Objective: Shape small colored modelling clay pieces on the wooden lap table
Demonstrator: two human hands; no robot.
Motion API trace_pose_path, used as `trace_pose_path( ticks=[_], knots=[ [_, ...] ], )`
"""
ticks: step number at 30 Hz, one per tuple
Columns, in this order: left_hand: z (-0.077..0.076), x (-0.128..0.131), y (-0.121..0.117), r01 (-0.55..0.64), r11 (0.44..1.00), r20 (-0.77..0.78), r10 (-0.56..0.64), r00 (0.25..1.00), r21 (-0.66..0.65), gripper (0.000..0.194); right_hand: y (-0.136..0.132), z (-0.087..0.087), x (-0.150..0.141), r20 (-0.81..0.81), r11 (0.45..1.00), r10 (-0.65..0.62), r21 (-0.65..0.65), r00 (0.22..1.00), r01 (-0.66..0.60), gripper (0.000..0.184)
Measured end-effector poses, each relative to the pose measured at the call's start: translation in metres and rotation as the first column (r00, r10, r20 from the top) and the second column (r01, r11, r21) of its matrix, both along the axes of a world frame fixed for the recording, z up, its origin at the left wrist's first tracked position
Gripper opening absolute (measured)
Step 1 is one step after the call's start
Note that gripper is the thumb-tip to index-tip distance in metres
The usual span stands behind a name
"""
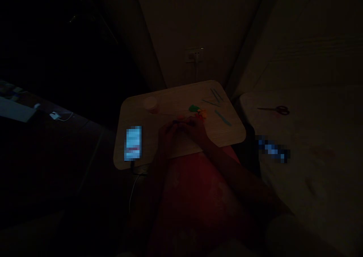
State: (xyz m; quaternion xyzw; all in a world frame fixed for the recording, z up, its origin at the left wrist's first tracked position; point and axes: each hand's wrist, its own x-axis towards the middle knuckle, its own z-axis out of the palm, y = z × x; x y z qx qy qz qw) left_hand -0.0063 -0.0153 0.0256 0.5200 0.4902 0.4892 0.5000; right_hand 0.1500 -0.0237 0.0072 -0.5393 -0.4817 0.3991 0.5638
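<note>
The room is very dark. My left hand (168, 131) and my right hand (196, 129) meet over the small wooden table (181, 94), fingers bent and close together. What they pinch between them is too dim to make out. A small orange bit (180, 117) shows just beyond the fingertips. Beside my right hand lie an orange and yellow piece (202, 113) and a green piece (194, 108), both soft-looking. Several thin blue-green strips (216, 95) rest at the table's far right, and a wider blue-green strip (222, 118) lies nearer.
A pale round tub (151, 104) stands at the table's far left. A lit phone (132, 143) with a cable lies on the left. To the right, scissors (276, 109) and a blurred-out dark blue object (272, 149) rest on a pale surface. Behind is a wall socket (194, 55).
</note>
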Motion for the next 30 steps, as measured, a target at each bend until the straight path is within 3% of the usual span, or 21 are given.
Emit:
trace_pose_path(
  ticks=[7,12,17,22,25,27,30],
  knots=[
    [-0.011,-0.002,0.006,-0.076,0.997,0.057,0.075,0.996,0.013,0.031,-0.002,-0.005,0.007,-0.117,0.992,0.117,0.057,0.986,-0.111,0.040],
    [-0.009,-0.002,0.003,-0.101,0.995,0.003,0.101,0.995,0.008,0.026,0.000,-0.005,0.010,-0.146,0.982,0.187,0.046,0.971,-0.182,0.041],
    [-0.005,-0.002,0.000,-0.033,0.999,-0.052,0.035,0.998,0.041,0.028,0.002,-0.006,0.009,-0.159,0.972,0.235,0.041,0.959,-0.231,0.041],
    [-0.011,-0.003,-0.001,0.074,0.995,0.017,-0.076,0.997,0.072,0.038,0.006,-0.008,0.008,-0.165,0.988,0.154,0.059,0.974,-0.146,0.042],
    [-0.011,0.000,-0.003,0.145,0.983,-0.025,-0.143,0.989,0.110,0.050,0.007,-0.008,0.009,-0.141,0.989,0.143,0.051,0.980,-0.137,0.044],
    [-0.009,0.003,-0.006,0.168,0.978,-0.080,-0.159,0.984,0.126,0.058,0.008,-0.008,0.008,-0.137,0.989,0.150,0.035,0.979,-0.146,0.045],
    [-0.007,0.006,-0.008,0.142,0.982,-0.133,-0.126,0.983,0.124,0.051,0.008,-0.006,0.008,-0.145,0.987,0.160,0.010,0.976,-0.161,0.047]
  ],
)
